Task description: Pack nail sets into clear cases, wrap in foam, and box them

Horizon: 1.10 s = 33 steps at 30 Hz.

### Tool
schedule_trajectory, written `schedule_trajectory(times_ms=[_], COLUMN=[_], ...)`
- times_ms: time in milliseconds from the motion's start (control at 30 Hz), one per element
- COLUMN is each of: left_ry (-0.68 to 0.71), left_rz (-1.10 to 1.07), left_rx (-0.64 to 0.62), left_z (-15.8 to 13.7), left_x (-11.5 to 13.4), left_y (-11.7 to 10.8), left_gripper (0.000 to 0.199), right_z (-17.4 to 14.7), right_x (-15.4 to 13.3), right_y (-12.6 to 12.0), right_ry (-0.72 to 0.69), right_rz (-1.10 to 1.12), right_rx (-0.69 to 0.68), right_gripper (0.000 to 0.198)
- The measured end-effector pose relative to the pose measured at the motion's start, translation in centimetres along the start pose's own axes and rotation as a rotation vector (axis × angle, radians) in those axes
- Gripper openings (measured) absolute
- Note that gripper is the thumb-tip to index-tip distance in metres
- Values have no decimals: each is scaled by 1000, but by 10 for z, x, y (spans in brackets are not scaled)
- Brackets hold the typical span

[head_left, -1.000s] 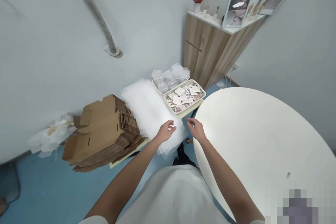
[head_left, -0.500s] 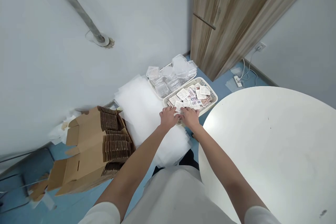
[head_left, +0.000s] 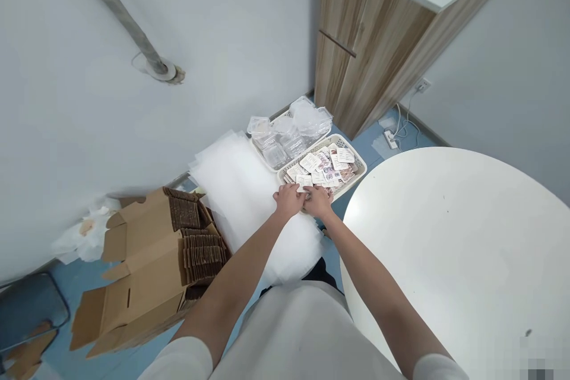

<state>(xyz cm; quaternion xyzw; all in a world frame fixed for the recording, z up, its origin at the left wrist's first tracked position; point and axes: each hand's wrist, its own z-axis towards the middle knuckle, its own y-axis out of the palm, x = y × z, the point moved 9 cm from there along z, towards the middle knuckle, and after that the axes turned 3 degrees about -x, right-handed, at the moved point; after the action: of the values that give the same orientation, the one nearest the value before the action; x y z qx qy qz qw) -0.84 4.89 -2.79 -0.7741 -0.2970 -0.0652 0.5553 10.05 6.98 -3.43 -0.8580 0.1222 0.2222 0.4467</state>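
Note:
A cream plastic basket (head_left: 361,173) holds a loose heap of small printed cards (head_left: 332,173) with rounded corners. At its near end, my left hand (head_left: 289,199) and my right hand (head_left: 317,200) are close together, fingers curled and fingertips almost meeting. Between them, a white card with lines of text (head_left: 304,181) shows just beyond the fingertips, and both hands pinch at its near edge. My fingers hide part of the basket's near rim. Right behind stands a second basket (head_left: 327,138), piled with clear plastic boxes (head_left: 294,143).
White translucent sheets (head_left: 240,184) lie stacked left of the baskets. Further left is an open cardboard carton (head_left: 146,255) packed with folded cardboard. A round white table (head_left: 445,237) fills the right. Behind are a wood-grain cabinet (head_left: 356,41) and a power strip (head_left: 390,140).
The view has shifted slightly, showing more of the cabinet top. My hands stay at the basket's near end; my right fingers have drawn in more tightly beside the white card.

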Motion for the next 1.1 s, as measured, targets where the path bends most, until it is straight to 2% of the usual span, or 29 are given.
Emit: schedule_trajectory(times_ms=[133,267,433,500,567,700,800,967,1100], left_ry=[-11,43,174,274,386,540,581,566,526], left_rz=[-114,-218,-360,-432,-502,-596,-642,-807,-819], left_rx=[40,104,237,277,264,112,-77,-488,-657], left_z=[-9,-29,-69,-86,-103,-135,-155,-185,-206], left_x=[-4,-6,-4,2,13,44,72,115,141], left_y=[-12,-32,-52,-54,-51,-33,-8,46,80], left_gripper=[34,35,31,25,21,22,24,31,31], right_z=[-6,-28,-80,-106,-133,-185,-225,-279,-311], right_x=[-2,-16,-32,-29,-19,21,59,113,152], right_y=[-12,-30,-47,-51,-54,-56,-58,-50,-44], right_ry=[-30,-150,-298,-319,-319,-223,-99,-37,21], right_rz=[156,225,219,237,281,360,412,683,911], right_rx=[93,232,400,472,539,623,657,639,669], right_gripper=[42,45,39,37,34,32,32,33,33])
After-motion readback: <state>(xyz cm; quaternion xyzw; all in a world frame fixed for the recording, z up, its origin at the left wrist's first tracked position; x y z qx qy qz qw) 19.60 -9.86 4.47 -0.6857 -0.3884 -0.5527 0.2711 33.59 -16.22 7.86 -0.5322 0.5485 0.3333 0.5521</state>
